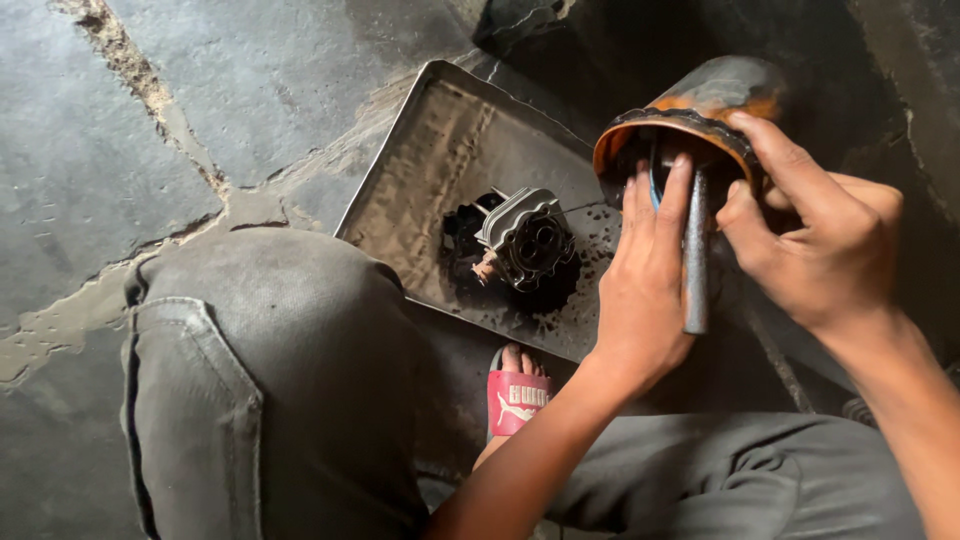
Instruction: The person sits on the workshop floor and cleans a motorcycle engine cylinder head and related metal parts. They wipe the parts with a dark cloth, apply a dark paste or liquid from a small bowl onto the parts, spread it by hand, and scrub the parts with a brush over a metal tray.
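The person squats over a metal tray (420,170) on the cracked floor (90,130), grey trousers (270,380) filling the foreground. The right hand (830,250) is closed over the rim of a grimy orange can (700,105), tipped on its side with its mouth toward the person, above the tray's right end. The left hand (645,280) reaches its fingers (675,195) into the can's mouth and holds a dark metal rod (696,255) upright against the palm. On the tray, just left of the hands, sits 1 grey engine part (527,235) in a patch of black oil. A red sandal (515,400) shows below the tray.
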